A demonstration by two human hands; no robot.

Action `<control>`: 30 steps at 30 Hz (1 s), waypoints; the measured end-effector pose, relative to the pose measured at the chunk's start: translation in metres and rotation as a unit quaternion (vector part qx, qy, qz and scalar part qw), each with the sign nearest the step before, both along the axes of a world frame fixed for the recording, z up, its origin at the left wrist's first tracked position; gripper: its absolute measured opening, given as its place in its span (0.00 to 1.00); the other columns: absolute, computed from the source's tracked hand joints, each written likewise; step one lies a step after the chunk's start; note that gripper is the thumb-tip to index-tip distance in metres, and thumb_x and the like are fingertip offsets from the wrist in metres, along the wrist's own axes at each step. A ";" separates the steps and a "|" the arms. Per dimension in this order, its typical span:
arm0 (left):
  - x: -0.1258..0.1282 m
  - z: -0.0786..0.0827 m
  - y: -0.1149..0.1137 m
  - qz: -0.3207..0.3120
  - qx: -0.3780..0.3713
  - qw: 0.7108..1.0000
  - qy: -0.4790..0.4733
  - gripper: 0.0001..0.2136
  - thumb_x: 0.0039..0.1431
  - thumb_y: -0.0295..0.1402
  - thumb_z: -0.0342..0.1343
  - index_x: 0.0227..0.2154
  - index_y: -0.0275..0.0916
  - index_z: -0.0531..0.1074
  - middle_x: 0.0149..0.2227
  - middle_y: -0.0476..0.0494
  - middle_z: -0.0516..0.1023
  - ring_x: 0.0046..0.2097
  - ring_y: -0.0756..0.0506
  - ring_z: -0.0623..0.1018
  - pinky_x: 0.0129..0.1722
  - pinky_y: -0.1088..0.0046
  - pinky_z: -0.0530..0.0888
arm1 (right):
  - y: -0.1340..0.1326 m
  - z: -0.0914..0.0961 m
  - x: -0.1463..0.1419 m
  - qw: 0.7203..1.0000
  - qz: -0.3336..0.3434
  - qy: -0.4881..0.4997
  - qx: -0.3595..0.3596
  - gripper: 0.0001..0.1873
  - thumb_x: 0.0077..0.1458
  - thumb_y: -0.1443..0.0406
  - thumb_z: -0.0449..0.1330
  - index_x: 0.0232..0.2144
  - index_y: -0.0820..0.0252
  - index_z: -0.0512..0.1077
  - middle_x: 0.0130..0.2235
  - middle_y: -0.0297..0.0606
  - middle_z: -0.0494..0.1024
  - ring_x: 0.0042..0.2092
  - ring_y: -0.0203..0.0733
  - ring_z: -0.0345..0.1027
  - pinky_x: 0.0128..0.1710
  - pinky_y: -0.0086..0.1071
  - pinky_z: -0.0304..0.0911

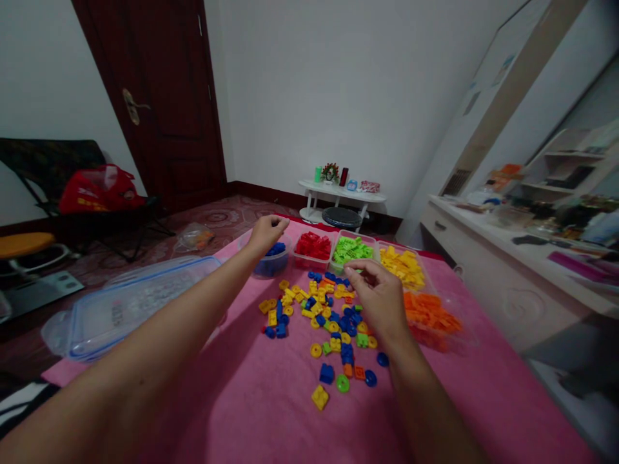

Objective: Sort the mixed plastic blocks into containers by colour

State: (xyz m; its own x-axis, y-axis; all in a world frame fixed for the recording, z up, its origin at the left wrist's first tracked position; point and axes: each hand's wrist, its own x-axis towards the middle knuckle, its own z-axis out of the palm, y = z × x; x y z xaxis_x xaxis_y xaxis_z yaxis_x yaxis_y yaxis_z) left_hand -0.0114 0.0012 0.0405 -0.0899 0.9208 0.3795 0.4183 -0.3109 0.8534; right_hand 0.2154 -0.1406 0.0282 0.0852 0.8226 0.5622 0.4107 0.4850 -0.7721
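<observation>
Blocks (329, 319) of hard glossy plastic, studded squares and discs, loose on pink cloth (251, 399); left hand (265, 233) fingers bunched together over blue-piece tub (273, 267); right hand (380, 296) fingertips pinched together above the pile, beside green-piece tub (358, 234); clear blue-rimmed lid (130, 303) at left, its print blurred.

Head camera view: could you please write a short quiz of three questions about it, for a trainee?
1. True or false: the left hand is over the tub of blue pieces.
2. The middle tub, between the red tub and the yellow tub, holds which colour? A) orange B) green C) blue
3. Fill in: the loose mixed pieces near the right hand lie on a ____ cloth.
Key: 1 true; 2 B; 3 pink.
</observation>
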 end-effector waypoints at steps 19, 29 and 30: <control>0.130 -0.083 -0.052 -0.214 0.091 0.865 0.445 0.21 0.58 0.47 0.50 0.52 0.46 0.69 0.51 0.40 0.71 0.51 0.38 0.69 0.51 0.59 0.68 | 0.005 0.002 0.022 0.996 -0.078 -0.046 -0.009 0.09 0.51 0.62 0.59 0.30 0.62 0.75 0.30 0.38 0.77 0.28 0.38 0.70 0.29 0.30 0.64; 0.140 -0.082 -0.055 -0.144 0.049 0.856 0.493 0.23 0.56 0.50 0.48 0.49 0.42 0.69 0.47 0.36 0.73 0.49 0.35 0.72 0.47 0.53 0.67 | 0.006 -0.001 0.021 0.997 -0.058 -0.032 -0.030 0.07 0.51 0.63 0.59 0.29 0.61 0.75 0.30 0.38 0.77 0.28 0.38 0.71 0.29 0.29 0.65; 0.135 -0.081 -0.057 -0.149 0.046 0.854 0.496 0.22 0.56 0.49 0.48 0.48 0.42 0.70 0.46 0.37 0.74 0.47 0.36 0.73 0.46 0.53 0.67 | 0.006 -0.001 0.022 0.997 -0.059 -0.035 -0.031 0.07 0.51 0.63 0.59 0.29 0.61 0.75 0.30 0.38 0.77 0.28 0.38 0.71 0.29 0.29 0.65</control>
